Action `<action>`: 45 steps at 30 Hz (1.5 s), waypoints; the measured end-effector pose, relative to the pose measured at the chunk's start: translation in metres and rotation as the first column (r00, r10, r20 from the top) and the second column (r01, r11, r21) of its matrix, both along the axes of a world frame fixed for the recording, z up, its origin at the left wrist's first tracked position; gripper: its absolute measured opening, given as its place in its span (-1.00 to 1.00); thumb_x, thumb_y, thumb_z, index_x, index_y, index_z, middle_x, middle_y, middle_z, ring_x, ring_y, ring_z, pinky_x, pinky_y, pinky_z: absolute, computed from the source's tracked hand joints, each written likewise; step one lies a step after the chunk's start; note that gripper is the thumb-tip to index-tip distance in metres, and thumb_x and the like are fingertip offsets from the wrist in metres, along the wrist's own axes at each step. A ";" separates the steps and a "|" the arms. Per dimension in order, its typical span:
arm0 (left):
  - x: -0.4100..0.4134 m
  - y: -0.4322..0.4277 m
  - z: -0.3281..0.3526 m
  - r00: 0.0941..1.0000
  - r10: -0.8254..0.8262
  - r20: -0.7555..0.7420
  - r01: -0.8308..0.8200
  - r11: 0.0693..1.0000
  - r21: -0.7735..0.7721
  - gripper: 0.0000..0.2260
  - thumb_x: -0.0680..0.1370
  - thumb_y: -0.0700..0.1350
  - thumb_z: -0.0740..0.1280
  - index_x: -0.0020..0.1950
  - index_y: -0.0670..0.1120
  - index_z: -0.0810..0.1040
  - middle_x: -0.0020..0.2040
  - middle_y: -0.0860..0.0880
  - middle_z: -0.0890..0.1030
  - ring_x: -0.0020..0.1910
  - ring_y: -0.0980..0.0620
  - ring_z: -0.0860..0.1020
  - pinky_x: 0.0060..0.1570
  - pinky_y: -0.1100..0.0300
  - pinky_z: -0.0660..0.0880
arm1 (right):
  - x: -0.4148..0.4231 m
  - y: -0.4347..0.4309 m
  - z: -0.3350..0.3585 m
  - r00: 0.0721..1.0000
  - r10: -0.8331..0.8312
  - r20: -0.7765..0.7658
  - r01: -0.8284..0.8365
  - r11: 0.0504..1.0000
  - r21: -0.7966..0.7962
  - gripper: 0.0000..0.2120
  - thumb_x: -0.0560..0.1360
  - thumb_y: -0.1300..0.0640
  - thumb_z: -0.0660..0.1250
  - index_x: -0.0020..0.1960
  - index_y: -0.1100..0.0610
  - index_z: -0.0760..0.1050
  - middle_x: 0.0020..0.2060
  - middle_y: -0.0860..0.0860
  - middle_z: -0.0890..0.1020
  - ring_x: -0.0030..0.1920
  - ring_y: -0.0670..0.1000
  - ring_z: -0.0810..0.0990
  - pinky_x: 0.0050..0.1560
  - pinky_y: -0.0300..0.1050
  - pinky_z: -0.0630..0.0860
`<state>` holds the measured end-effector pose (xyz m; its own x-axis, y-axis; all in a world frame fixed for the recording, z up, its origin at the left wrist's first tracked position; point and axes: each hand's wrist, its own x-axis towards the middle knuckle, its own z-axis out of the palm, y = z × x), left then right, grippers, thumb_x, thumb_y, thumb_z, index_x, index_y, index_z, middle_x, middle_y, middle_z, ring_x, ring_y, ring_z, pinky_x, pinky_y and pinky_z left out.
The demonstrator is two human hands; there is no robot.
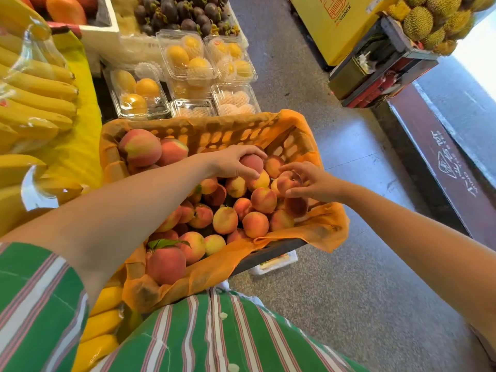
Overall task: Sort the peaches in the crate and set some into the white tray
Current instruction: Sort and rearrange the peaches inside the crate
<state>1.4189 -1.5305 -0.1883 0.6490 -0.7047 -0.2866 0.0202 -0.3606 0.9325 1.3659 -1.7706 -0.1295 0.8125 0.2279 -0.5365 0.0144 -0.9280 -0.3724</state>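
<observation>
Crate [214, 131] far end: left hand [231, 162] grip curls round a red peach [252, 162]; crate right wall: right hand [314, 183] grip pinches a second peach [285, 184].

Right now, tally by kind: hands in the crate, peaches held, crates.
Hands: 2 (left hand, right hand)
Peaches held: 2 (left peach, right peach)
Crate: 1
Total: 5
</observation>
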 end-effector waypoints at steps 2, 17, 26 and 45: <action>0.006 -0.004 -0.004 0.996 0.054 0.076 -0.057 0.998 0.033 -0.44 0.45 -0.02 0.48 0.40 0.06 0.35 0.35 -0.01 0.36 0.28 -0.04 0.40 0.29 -0.01 0.42 | 0.004 0.000 -0.006 1.000 -0.010 0.012 0.010 1.000 -0.016 -0.40 0.45 0.04 0.46 0.39 0.10 0.29 0.26 0.06 0.46 0.19 0.03 0.49 0.18 -0.03 0.51; 0.038 -0.051 -0.023 0.900 0.119 0.419 -0.202 0.966 0.159 -0.36 0.40 0.01 0.51 0.39 -0.15 0.36 0.30 -0.18 0.45 0.30 -0.15 0.39 0.22 0.05 0.34 | 0.034 0.005 -0.033 0.978 0.172 0.120 -0.151 0.975 -0.163 -0.55 0.50 0.01 0.38 0.30 0.17 0.38 0.14 0.10 0.55 0.09 0.09 0.54 0.08 -0.01 0.49; 0.029 -0.067 -0.026 0.789 0.221 0.574 -0.370 0.916 0.156 -0.58 0.52 -0.08 0.39 0.35 -0.11 0.43 0.20 -0.18 0.46 0.22 -0.20 0.43 0.16 0.01 0.38 | 0.027 0.003 -0.040 0.965 0.019 0.261 0.010 0.994 -0.110 -0.67 0.46 0.01 0.42 0.13 0.16 0.49 -0.01 0.04 0.63 -0.07 0.01 0.59 -0.05 -0.06 0.53; -0.006 0.077 0.060 0.837 -0.302 0.456 0.060 0.879 0.473 -0.93 0.47 -0.05 0.43 -0.07 0.01 0.66 -0.27 0.17 0.53 -0.30 0.23 0.48 -0.28 0.27 0.35 | -0.004 0.068 -0.009 0.990 0.121 0.066 -0.132 0.970 0.206 -0.78 0.53 0.05 0.37 0.14 0.10 0.57 0.06 -0.03 0.65 0.06 -0.09 0.60 0.10 -0.16 0.54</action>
